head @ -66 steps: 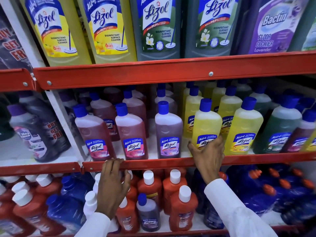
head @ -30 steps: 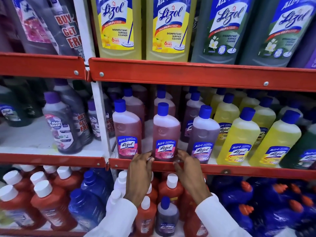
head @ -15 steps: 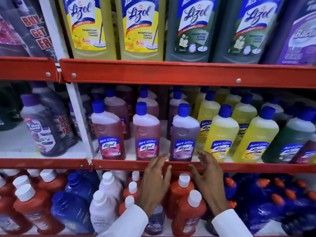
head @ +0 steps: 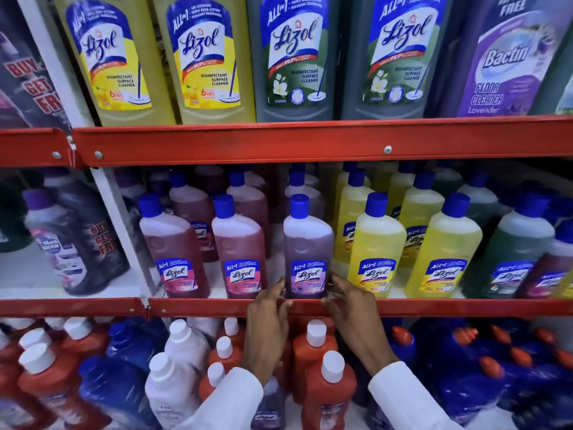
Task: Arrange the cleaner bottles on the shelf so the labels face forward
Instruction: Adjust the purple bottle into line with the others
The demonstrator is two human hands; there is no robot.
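Observation:
A purple Lizol bottle (head: 307, 243) with a blue cap stands at the front of the middle shelf, label facing me. My left hand (head: 268, 318) touches its lower left side and my right hand (head: 350, 308) its lower right side, fingertips at the base over the red shelf rail (head: 434, 307). Left of it stand two pink Lizol bottles (head: 173, 249) (head: 240, 252), labels forward. To its right are two yellow Lizol bottles (head: 376, 252) (head: 443, 252), then a green bottle (head: 511, 259). More rows stand behind them.
Large Lizol bottles (head: 201, 57) and a Bactin bottle (head: 508, 57) fill the top shelf above a red rail (head: 279, 141). Orange bottles (head: 328, 395), white bottles (head: 173, 383) and blue bottles (head: 483, 383) crowd the bottom shelf. A white upright (head: 124, 231) separates a left bay with dark bottles (head: 62, 243).
Both hands have moved right along the rail, from the middle pink bottle to the purple one, and now close in on its base. The view has shifted right with them.

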